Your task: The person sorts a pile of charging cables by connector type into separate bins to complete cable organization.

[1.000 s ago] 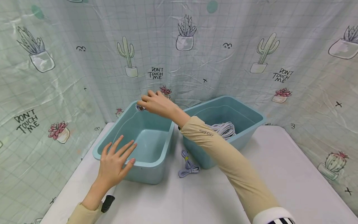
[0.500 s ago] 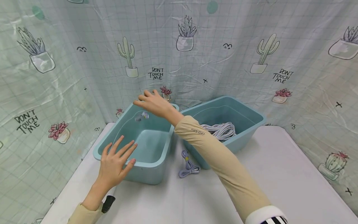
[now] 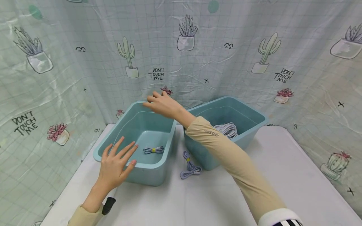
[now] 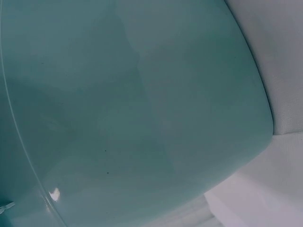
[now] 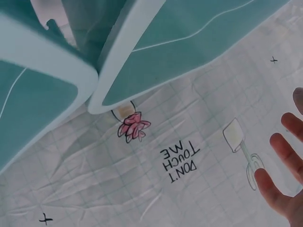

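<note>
Your left hand point(image 3: 117, 164) lies flat on the near rim of the left tub point(image 3: 113, 142), fingers spread and straight, gripping nothing. Your right hand point(image 3: 161, 104) hangs over the far side of that tub with its fingers loosely extended and nothing in them; your right wrist view shows only the fingertips point(image 5: 284, 175) against the curtain point(image 5: 189, 161). A bundled cable point(image 3: 153, 150) lies on the tub's floor, near its front wall. Another cable bundle point(image 3: 190, 166) sits on the table point(image 3: 282, 175) between the two tubs. The right tub point(image 3: 255, 121) holds a pile of pale cables point(image 3: 226, 129), probably several bundles, though your sleeve hides part of it.
</note>
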The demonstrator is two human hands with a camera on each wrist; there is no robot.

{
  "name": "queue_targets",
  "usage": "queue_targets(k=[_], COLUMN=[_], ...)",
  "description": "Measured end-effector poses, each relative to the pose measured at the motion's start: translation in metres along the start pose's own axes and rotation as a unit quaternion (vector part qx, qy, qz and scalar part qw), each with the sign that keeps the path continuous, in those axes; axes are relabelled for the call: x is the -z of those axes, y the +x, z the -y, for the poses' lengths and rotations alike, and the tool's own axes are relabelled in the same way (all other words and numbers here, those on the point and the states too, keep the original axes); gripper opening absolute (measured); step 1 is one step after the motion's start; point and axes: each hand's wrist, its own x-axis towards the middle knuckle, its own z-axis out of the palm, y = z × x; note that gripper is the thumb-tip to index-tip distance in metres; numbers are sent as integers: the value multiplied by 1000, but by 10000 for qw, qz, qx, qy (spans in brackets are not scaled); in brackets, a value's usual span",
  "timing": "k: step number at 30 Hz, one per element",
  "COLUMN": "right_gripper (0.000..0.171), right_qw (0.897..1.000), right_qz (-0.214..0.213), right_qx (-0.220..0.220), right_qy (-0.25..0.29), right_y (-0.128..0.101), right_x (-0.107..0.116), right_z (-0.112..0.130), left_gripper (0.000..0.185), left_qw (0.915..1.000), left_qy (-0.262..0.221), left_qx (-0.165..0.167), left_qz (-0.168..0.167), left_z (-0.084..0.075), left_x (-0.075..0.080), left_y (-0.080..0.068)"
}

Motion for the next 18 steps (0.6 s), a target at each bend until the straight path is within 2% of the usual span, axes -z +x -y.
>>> queue_targets(k=[7,18], right_gripper=[31,30], right_qw=[9995,9988], right_qz=[-290,-380], right_qx=[76,271], right_qy=[136,159], right_y=[-24,-68], right_x=[5,10], right_z=[-7,-7], left_gripper=[59,58], left_qw=[10000,10000], left_qy=[13,-37], left_qx=[-10,-15], left_qz=[17,1], left_z=[0,-1], left_x=[0,-1], left_y=[0,0])
